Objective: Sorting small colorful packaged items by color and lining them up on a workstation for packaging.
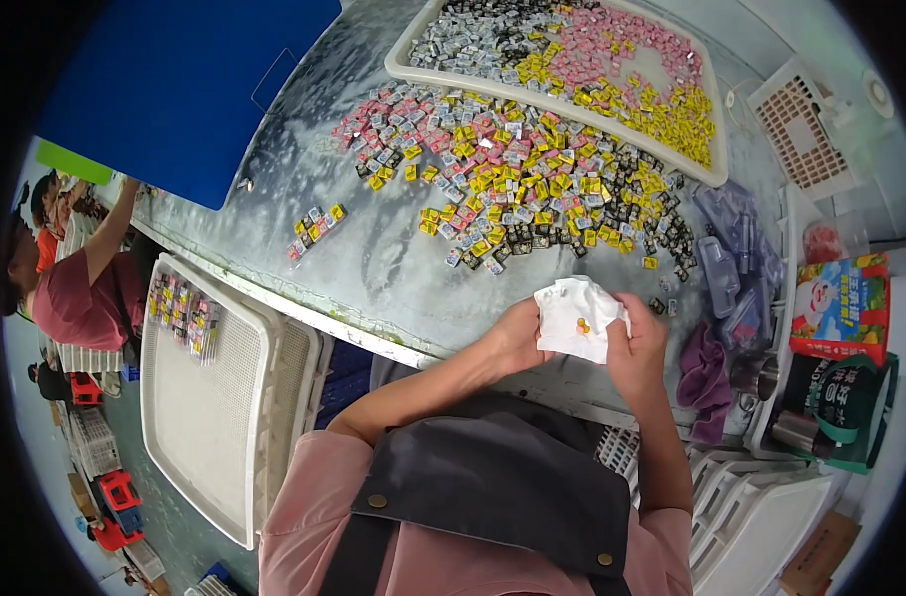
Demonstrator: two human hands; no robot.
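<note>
A crumpled white sheet, paper or tissue [567, 338], is stretched between my hands above the table's near edge. My left hand [516, 338] grips its left side, and my right hand [639, 348] pinches its right side with the thumb on top. A few small orange-yellow spots or pieces [583, 325] show in the middle of the sheet; I cannot tell what they are. Beyond my hands lies a loose spread of small wrapped pieces [532, 189] in yellow, pink, black and pale grey.
A white tray [572, 107] of similar pieces stands at the back. A small packed row [316, 231] lies to the left. Stacked white trays [214, 437] stand at lower left, a blue board [185, 89] above. Purple cloth [706, 382] hangs at right. Another person [80, 298] works far left.
</note>
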